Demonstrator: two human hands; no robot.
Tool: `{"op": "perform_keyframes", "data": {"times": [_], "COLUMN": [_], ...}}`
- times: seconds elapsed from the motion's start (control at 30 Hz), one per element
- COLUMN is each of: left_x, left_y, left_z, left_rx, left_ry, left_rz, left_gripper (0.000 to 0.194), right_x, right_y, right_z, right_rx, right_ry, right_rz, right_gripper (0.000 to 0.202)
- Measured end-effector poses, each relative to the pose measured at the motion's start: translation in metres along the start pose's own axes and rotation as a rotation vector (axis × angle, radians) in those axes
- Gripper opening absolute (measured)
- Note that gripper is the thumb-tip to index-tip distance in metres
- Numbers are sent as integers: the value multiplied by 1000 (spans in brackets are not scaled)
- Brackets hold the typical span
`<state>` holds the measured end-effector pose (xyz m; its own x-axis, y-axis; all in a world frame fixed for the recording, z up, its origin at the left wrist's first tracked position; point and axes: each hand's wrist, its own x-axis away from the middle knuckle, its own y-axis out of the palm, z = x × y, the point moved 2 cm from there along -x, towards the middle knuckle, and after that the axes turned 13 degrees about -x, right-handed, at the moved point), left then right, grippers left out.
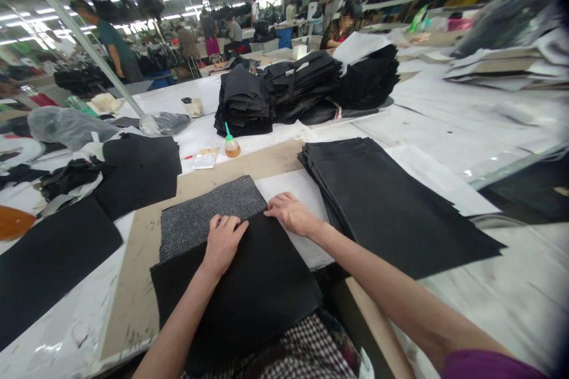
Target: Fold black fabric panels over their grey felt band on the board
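A smooth black sheet [262, 272], leather-like, lies in front of me and hangs over the table's near edge. Its far edge overlaps a grey ribbed piece [208, 207], which lies flat beyond it. My left hand [224, 240] has its fingers curled and pressed together on the black sheet's far edge, thumb to the right. At that sheet's far right corner, my right hand [288, 211] pinches the edge between thumb and fingers. The undersides of both hands' fingertips are hidden.
Right of me lies a stack of black sheets [391, 207]. A small bottle with a green nozzle [232, 147] stands beyond the tan board [146, 243]. Folded black bundles [302, 86] sit farther back. Black pieces [137, 172] lie left; several people work in the background.
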<state>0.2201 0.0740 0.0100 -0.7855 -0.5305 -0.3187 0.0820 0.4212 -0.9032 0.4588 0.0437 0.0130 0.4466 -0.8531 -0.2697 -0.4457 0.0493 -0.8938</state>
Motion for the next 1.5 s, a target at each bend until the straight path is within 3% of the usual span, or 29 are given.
{"op": "perform_keyframes", "data": {"times": [0.2, 0.3, 0.43, 0.73, 0.97, 1.17, 1.27, 1.5], "left_x": [2, 2, 10, 60, 65, 64, 69, 119], "left_y": [0, 2, 4, 4, -2, -5, -4, -2], "left_z": [0, 0, -10, -52, -50, -48, -53, -90], "left_rx": [-16, 2, 91, 179, 48, 43, 81, 128], "left_ry": [3, -4, -25, -72, -10, -9, -42, -120], "left_rz": [19, 22, 26, -2, -54, -40, -28, -21], "left_gripper": [30, 31, 32, 29, 34, 37, 37, 33], "right_x": [-11, -14, -13, -15, -24, -37, -41, -46], "right_y": [22, 40, 50, 45, 48, 59, 73, 73], "right_z": [-60, -79, -84, -96, -107, -123, -131, -138], "right_rx": [210, 186, 143, 190, 282, 189, 135, 131], "right_ry": [271, 275, 251, 206, 241, 132, 110, 105], "right_rz": [92, 125, 142, 57, -22, 84, 72, 28], "right_gripper": [22, 24, 31, 49, 50, 39, 40, 52]}}
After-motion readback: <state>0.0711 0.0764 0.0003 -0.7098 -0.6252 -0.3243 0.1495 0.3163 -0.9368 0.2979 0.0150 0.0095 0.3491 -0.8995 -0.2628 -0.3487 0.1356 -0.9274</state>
